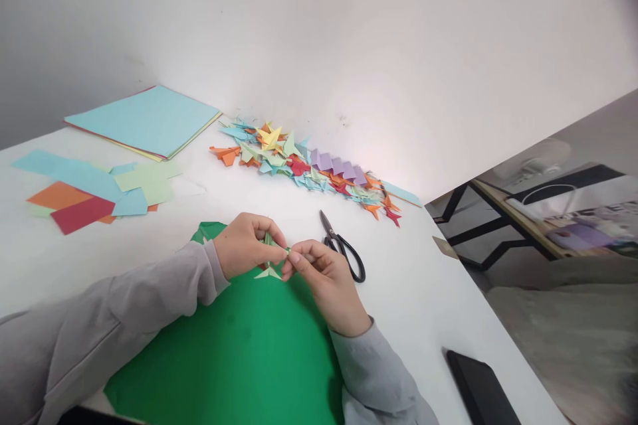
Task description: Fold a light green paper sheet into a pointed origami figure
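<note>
A small light-green folded paper piece (269, 273) hangs between my hands, its pointed wing-like end showing below the fingers. My left hand (248, 246) is closed in a pinch on its upper part. From the other side, my right hand (329, 284) pinches the same paper with thumb and forefinger, the fingertips of both hands nearly meeting. Fingers cover much of the fold. Beneath both hands spreads a large green sheet or cloth (234, 352). Black-handled scissors (343, 246) lie just beyond my right hand, their blades pointing away.
Along the wall runs a heap of folded paper shapes (299, 166) in many colours. Cut paper pieces (82, 212) lie scattered at left, with a stack of larger sheets (144, 121) behind. A black phone-like object (481, 388) rests near the right edge of the white table (399, 305).
</note>
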Available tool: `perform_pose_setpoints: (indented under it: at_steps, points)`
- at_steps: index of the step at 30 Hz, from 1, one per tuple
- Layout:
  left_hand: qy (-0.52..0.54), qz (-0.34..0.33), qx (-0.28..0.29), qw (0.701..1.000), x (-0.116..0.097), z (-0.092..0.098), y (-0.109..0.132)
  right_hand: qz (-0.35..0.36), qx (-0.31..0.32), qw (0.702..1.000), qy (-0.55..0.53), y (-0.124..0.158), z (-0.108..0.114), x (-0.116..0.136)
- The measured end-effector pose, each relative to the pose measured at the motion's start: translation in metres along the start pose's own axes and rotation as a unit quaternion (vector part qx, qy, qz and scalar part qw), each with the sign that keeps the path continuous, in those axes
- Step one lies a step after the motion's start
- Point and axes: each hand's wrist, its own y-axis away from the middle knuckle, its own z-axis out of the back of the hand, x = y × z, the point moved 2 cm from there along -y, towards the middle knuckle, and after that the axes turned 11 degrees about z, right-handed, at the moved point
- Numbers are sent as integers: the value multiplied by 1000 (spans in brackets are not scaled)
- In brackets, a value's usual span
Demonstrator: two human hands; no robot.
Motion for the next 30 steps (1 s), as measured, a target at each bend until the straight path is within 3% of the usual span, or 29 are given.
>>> perform_pose_setpoints:
  at_steps: [22, 30]
  points:
    - [18, 3, -17, 1000, -1, 0, 1, -8, -18, 998, -63, 0, 1, -4]
    - [56, 33, -19, 998, 0, 0, 2, -5, -36, 999, 15, 1, 0, 0]
